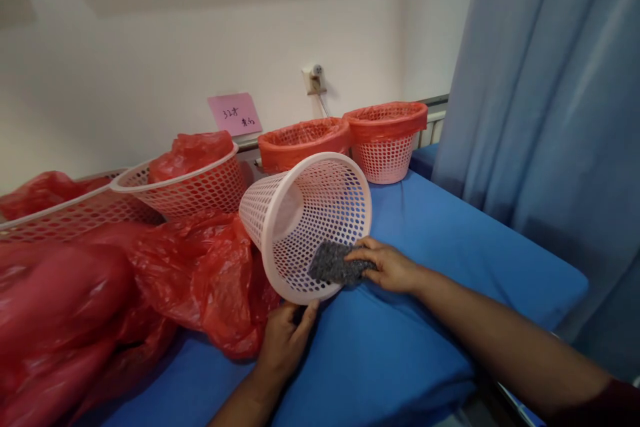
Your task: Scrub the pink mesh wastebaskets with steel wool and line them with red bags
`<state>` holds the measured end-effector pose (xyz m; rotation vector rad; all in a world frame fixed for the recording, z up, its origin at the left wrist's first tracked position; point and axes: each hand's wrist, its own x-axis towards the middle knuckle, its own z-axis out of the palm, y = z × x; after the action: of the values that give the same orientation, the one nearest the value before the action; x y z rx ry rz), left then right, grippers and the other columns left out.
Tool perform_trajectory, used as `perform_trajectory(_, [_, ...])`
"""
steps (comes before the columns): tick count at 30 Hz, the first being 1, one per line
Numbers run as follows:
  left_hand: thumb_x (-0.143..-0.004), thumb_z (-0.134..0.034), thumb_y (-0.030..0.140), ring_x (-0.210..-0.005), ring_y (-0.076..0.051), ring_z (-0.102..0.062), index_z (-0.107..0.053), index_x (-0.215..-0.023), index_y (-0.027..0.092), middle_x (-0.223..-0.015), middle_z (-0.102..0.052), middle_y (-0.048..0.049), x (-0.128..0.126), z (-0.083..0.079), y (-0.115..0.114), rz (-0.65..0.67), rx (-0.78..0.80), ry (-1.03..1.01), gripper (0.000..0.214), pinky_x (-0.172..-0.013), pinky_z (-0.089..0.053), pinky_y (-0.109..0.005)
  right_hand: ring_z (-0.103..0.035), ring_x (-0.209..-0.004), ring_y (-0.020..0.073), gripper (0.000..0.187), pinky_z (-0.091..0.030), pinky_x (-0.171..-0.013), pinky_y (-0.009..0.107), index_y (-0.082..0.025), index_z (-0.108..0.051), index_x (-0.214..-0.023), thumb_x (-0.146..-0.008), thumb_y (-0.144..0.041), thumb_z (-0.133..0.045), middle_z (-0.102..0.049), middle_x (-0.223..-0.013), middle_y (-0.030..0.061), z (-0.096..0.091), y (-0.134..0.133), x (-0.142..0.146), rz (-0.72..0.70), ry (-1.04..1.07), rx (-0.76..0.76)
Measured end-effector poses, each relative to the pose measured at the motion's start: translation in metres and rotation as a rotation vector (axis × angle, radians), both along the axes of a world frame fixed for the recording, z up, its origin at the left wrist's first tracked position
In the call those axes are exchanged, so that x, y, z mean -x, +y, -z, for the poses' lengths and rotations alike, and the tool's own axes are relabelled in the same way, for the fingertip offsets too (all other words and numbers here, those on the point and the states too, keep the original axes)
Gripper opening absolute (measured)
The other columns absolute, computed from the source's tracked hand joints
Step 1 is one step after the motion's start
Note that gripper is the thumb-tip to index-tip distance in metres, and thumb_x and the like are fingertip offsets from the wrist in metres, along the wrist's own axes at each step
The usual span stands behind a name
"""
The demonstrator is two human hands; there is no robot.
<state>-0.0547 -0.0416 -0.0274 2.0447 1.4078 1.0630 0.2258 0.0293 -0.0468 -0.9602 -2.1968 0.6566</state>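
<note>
A white perforated plastic wastebasket (pixel 280 207) lies tipped on its side, its mouth turned toward me. My left hand (pixel 287 340) is closed at the lower rim, the thumb against it and the other fingers partly hidden underneath. In my right hand (pixel 387 263) is a dark grey cloth (pixel 335 263), pinched between thumb and fingers. The cloth's far end reaches over the rim into the lower right of the basket's mouth. Red plastic bags (pixel 210 280) lie crumpled just left of the basket.
Behind stand two baskets lined with red bags, a nearer basket (pixel 305 140) and a farther basket (pixel 385 153). More baskets (pixel 200 190) with red plastic stand at left. Blue sheeting (pixel 400 347) covers the bed. A blue curtain (pixel 540 113) hangs at right; a pink note (pixel 235 113) is on the wall.
</note>
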Motion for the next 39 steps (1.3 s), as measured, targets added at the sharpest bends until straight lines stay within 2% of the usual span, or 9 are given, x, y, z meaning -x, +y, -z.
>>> perform_trajectory(4, [-0.091, -0.063, 0.044, -0.080, -0.025, -0.078, -0.077, -0.099, 0.014, -0.096, -0.082, -0.0098, 0.009, -0.006, -0.004, -0.102, -0.132, -0.052, 0.034, -0.074, -0.065, -0.035, -0.057, -0.122, 0.0265, 0.054, -0.049, -0.106, 0.044, -0.024, -0.062, -0.136, -0.086, -0.005, -0.059, -0.050, -0.137, 0.0126, 0.000, 0.016, -0.016, 0.489, -0.024, -0.083])
perform_trajectory(6, [-0.092, -0.061, 0.044, -0.078, -0.024, -0.077, -0.076, -0.098, 0.014, -0.094, -0.081, -0.0090, 0.009, -0.008, -0.005, -0.126, -0.153, -0.079, 0.033, -0.071, -0.065, -0.033, -0.057, -0.122, 0.0276, 0.054, -0.049, -0.105, 0.046, -0.025, -0.062, -0.137, -0.087, -0.006, -0.059, -0.050, -0.137, 0.0132, 0.001, 0.018, -0.019, 0.565, -0.053, -0.084])
perform_trajectory(12, [-0.094, -0.059, 0.046, -0.093, -0.026, -0.077, -0.071, -0.113, 0.014, -0.104, -0.080, -0.0103, 0.004, -0.003, -0.005, -0.170, -0.170, -0.139, 0.038, -0.088, -0.063, -0.039, -0.060, -0.117, 0.0212, 0.059, -0.049, -0.105, 0.038, -0.026, -0.066, -0.130, -0.077, -0.001, -0.065, -0.055, -0.130, 0.0080, 0.003, 0.001, 0.000, -0.020, -0.080, 0.004])
perform_trajectory(15, [-0.089, -0.066, 0.048, -0.094, -0.027, -0.077, -0.069, -0.118, 0.013, -0.108, -0.080, -0.0132, 0.005, 0.005, -0.005, -0.195, -0.139, -0.139, 0.045, -0.091, -0.063, -0.042, -0.060, -0.115, 0.0197, 0.058, -0.050, -0.104, 0.037, -0.025, -0.066, -0.130, -0.077, -0.002, -0.066, -0.056, -0.126, 0.0071, 0.001, -0.002, 0.004, -0.130, -0.042, 0.048])
perform_trajectory(26, [-0.086, -0.067, 0.047, -0.071, -0.027, -0.079, -0.081, -0.088, 0.018, -0.083, -0.083, -0.0076, -0.002, 0.003, -0.002, -0.097, -0.008, -0.036, 0.033, -0.068, -0.066, -0.035, -0.060, -0.119, 0.0215, 0.059, -0.051, -0.102, 0.038, -0.030, -0.064, -0.134, -0.080, -0.006, -0.065, -0.053, -0.136, 0.0078, 0.001, -0.007, 0.004, -0.090, -0.094, -0.047])
perform_trajectory(31, [-0.090, -0.064, 0.048, -0.080, -0.024, -0.077, -0.076, -0.102, 0.015, -0.093, -0.082, -0.0084, 0.010, -0.001, -0.006, -0.250, -0.169, -0.107, 0.037, -0.075, -0.064, -0.033, -0.055, -0.123, 0.0285, 0.055, -0.050, -0.104, 0.048, -0.027, -0.064, -0.135, -0.086, -0.005, -0.055, -0.051, -0.139, 0.0130, -0.002, 0.013, -0.014, 0.461, -0.049, -0.270])
perform_trajectory(33, [-0.092, -0.063, 0.046, -0.080, -0.021, -0.076, -0.073, -0.104, 0.016, -0.094, -0.080, -0.0065, 0.014, -0.003, -0.008, -0.286, -0.194, -0.140, 0.033, -0.075, -0.063, -0.030, -0.054, -0.123, 0.0297, 0.052, -0.049, -0.104, 0.049, -0.026, -0.064, -0.136, -0.089, -0.006, -0.052, -0.050, -0.138, 0.0148, -0.004, 0.020, -0.022, 0.597, -0.048, -0.282])
perform_trajectory(35, [-0.091, -0.064, 0.044, -0.072, -0.018, -0.073, -0.072, -0.093, 0.018, -0.084, -0.078, -0.0034, 0.013, -0.003, -0.009, -0.283, -0.214, -0.156, 0.027, -0.069, -0.061, -0.026, -0.056, -0.121, 0.0290, 0.052, -0.050, -0.103, 0.048, -0.025, -0.065, -0.134, -0.088, -0.005, -0.053, -0.051, -0.136, 0.0143, -0.005, 0.019, -0.022, 0.540, -0.098, -0.217])
perform_trajectory(39, [-0.086, -0.070, 0.041, -0.070, -0.019, -0.073, -0.071, -0.084, 0.019, -0.079, -0.077, -0.0027, 0.002, -0.002, -0.007, -0.154, -0.164, -0.085, 0.022, -0.069, -0.062, -0.027, -0.061, -0.114, 0.0232, 0.055, -0.052, -0.101, 0.039, -0.027, -0.065, -0.132, -0.081, -0.006, -0.064, -0.057, -0.126, 0.0086, -0.002, 0.003, -0.003, 0.154, -0.158, -0.019])
